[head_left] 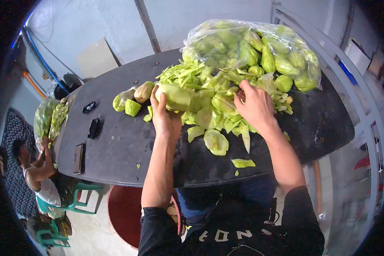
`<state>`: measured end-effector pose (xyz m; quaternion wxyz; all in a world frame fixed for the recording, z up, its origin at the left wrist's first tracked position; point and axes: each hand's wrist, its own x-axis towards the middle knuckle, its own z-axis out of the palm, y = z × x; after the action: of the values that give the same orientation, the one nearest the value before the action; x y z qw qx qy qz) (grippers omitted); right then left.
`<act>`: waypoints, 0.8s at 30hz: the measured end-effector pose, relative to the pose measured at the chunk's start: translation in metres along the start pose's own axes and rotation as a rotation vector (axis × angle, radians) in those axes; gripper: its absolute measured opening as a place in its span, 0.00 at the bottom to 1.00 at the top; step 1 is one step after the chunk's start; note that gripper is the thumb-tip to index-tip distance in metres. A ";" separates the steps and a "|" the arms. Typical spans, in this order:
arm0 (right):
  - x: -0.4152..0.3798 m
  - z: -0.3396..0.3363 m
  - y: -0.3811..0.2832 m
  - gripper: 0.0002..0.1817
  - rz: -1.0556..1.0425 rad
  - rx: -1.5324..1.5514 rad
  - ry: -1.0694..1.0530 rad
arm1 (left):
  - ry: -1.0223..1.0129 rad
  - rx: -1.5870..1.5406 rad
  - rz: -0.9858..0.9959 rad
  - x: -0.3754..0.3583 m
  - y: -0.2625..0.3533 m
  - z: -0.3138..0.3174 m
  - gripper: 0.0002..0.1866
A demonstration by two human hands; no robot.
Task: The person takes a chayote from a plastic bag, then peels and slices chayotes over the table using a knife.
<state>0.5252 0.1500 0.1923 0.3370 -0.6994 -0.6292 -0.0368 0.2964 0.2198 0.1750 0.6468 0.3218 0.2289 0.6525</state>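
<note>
My left hand [166,117] is wrapped round a pale green, peeled chayote [173,96], held above the table. Over the pile to its right, my right hand [255,104] has its fingers closed; a small dark brown part shows at the fingertips, but I cannot make out what it is. Chayote peelings and cut pieces [207,115] lie heaped between and below my hands. A flat cut slice [216,142] sits at the front of the heap. Left of my left hand are a cut chayote chunk [132,108] and a brownish chayote [144,91].
A clear plastic bag of whole chayotes [251,51] lies at the back of the dark table [119,141]. A phone [79,158] is near the left edge. Below stands a red tub [126,213]. Another person [40,175] sits at far left; a metal railing [362,115] runs along the right.
</note>
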 end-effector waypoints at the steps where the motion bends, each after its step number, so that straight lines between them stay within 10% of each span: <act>1: 0.000 -0.001 0.000 0.12 0.003 0.001 0.002 | -0.003 0.003 -0.002 0.002 -0.001 -0.001 0.25; 7: -0.003 0.000 0.003 0.11 -0.027 -0.009 0.010 | -0.051 1.625 0.376 0.022 -0.023 -0.041 0.35; 15: -0.003 -0.006 0.010 0.16 -0.039 0.121 -0.047 | -0.043 1.650 0.535 -0.002 -0.019 -0.019 0.36; 17: -0.002 -0.008 0.011 0.15 -0.009 0.115 -0.036 | -0.264 1.709 0.955 -0.015 -0.016 0.001 0.37; 24: 0.001 -0.007 0.026 0.15 -0.155 0.099 0.113 | -0.656 2.037 0.961 -0.022 -0.044 0.056 0.42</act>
<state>0.5519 0.1480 0.1868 0.4021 -0.6282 -0.6623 -0.0710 0.3656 0.1940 0.1794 -0.1943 0.8971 0.3229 0.2309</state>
